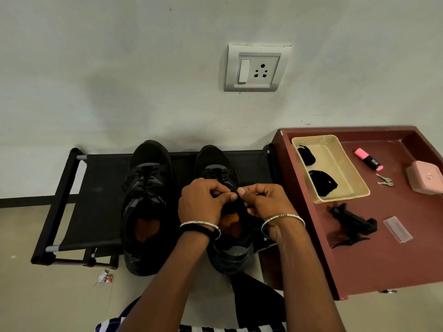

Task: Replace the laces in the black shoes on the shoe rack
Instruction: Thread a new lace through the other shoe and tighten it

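Note:
Two black shoes stand side by side on a low black shoe rack (96, 200), toes toward the wall. The left shoe (148, 207) is laced and shows an orange insole. Both my hands are over the tongue of the right shoe (215, 168). My left hand (203, 202) and my right hand (261, 200) each pinch a bit of the black lace near the upper eyelets, fingertips almost touching. The lace between them is mostly hidden by my fingers. Two black lace bundles (322, 183) lie in a beige tray (345, 168) to the right.
A dark red table (383, 259) stands right of the rack, carrying the beige tray, a pink highlighter (369, 159), keys (384, 180), a pink box (425, 178), a black tool (352, 222) and a clear plastic piece (398, 230). A wall socket (256, 68) is above. Litter (104, 277) lies on the floor.

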